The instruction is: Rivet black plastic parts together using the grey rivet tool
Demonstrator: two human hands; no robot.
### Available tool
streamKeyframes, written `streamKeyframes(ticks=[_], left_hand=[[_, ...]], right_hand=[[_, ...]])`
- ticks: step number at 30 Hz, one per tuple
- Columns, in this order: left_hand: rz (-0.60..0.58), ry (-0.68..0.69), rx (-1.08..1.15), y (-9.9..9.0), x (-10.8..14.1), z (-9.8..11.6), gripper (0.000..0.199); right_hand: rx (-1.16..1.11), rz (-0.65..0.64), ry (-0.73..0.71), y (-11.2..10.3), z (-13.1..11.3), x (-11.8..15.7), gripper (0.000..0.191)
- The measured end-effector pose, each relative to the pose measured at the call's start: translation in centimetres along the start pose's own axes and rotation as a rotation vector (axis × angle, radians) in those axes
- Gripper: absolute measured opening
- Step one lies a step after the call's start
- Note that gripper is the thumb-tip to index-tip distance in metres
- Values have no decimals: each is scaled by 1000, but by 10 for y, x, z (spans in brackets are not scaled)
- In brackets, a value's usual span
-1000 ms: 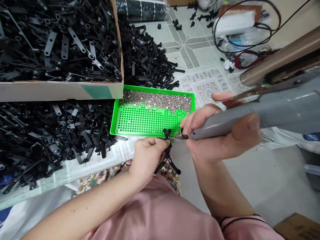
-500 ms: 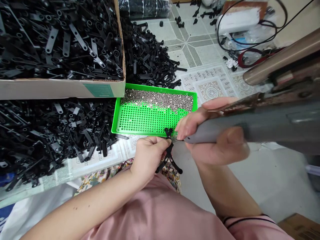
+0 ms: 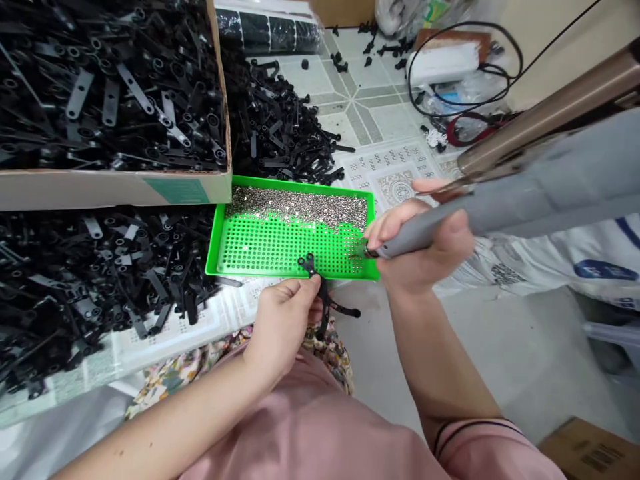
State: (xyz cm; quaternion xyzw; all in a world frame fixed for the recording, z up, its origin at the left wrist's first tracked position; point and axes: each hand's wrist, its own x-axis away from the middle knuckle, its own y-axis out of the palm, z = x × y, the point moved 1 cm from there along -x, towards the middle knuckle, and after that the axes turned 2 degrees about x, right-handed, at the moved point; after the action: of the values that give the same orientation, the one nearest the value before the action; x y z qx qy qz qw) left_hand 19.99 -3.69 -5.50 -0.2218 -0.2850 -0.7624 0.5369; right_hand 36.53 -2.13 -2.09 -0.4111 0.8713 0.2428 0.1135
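My left hand (image 3: 285,313) is closed, pinching a black X-shaped bracket (image 3: 324,291) between thumb and fingertips. The bracket has small round holes at its upper ends and two curved legs below, and is at the near edge of the green tray (image 3: 290,275). My right hand (image 3: 425,240) is wrapped round a long grey hand tool (image 3: 540,173) with a brown metal tube along its upper side. Its narrow dark tip is by the tray's right end, apart from the bracket. Many tiny silvery metal pieces (image 3: 300,205) lie along the tray's far side; their exact kind is too small to tell.
At the left, a cardboard box (image 3: 115,187) is heaped with black plastic parts, with more parts (image 3: 125,267) piled below and behind it. A plastic-wrapped roll (image 3: 270,32), a black cable (image 3: 411,83) and small bags are at the back. A carton (image 3: 590,450) stands lower right.
The tool's tip has pulled away from the bracket to the right, with my right hand. My left hand still pinches the bracket, now tilted differently. The whole view has shifted slightly.
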Motion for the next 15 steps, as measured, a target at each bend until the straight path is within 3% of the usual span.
streamKeyframes(ticks=[6,13,15], left_hand=[[32,6,8,4,2,0,32],[69,-23,90,9,3,1,29],[71,-28,102,10,3,1,28]], right_hand=[[-4,-9,15,-8,19,1,30],[57,34,3,-5,14,5,25],[130,-10,57,-6,11,8,22]])
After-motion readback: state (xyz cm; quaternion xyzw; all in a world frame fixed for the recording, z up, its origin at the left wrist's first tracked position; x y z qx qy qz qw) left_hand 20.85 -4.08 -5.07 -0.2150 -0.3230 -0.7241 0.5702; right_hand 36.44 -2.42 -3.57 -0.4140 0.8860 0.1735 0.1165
